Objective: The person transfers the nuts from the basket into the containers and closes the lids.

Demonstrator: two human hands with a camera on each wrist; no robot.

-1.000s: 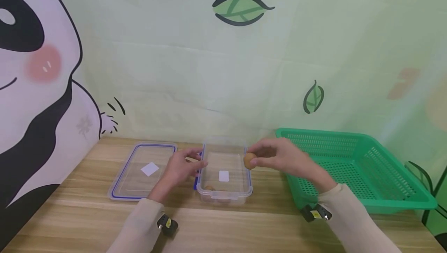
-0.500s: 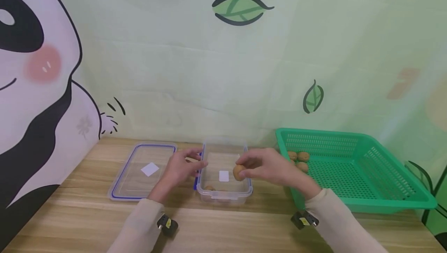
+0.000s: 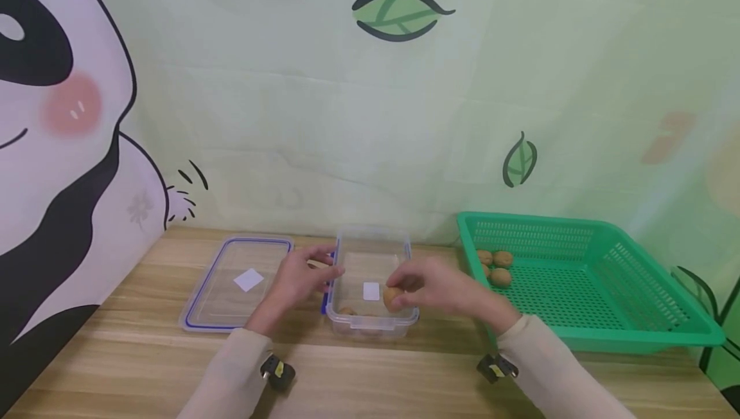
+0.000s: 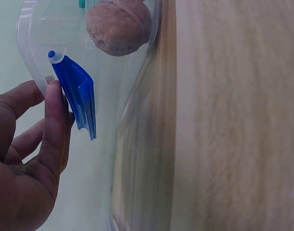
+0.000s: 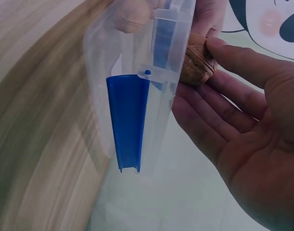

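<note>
Between thumb and fingers, my right hand (image 3: 436,287) pinches a walnut (image 3: 392,299) over the right side of a clear plastic food container (image 3: 372,324). The right wrist view shows that held walnut (image 5: 198,60) just past the container's rim, above a hanging blue clip (image 5: 128,122). My left hand (image 3: 300,277) grips the container's left rim by thumb and fingertips, beside another blue clip (image 4: 79,94). Inside, near the front, lies another walnut (image 3: 347,311), visible through the wall in the left wrist view; the front wall partly hides what else lies there.
A clear lid (image 3: 211,303) with a blue seal lies flat left of the container. To the right stands a green basket (image 3: 595,284) with several walnuts (image 3: 501,277) in its left corner. A printed cloth (image 3: 289,117) hangs behind the wooden table (image 3: 370,380).
My right hand has carried the walnut left and down, from the container's right rim to inside its outline. Walnuts in the basket have come into view. The left hand stays put.
</note>
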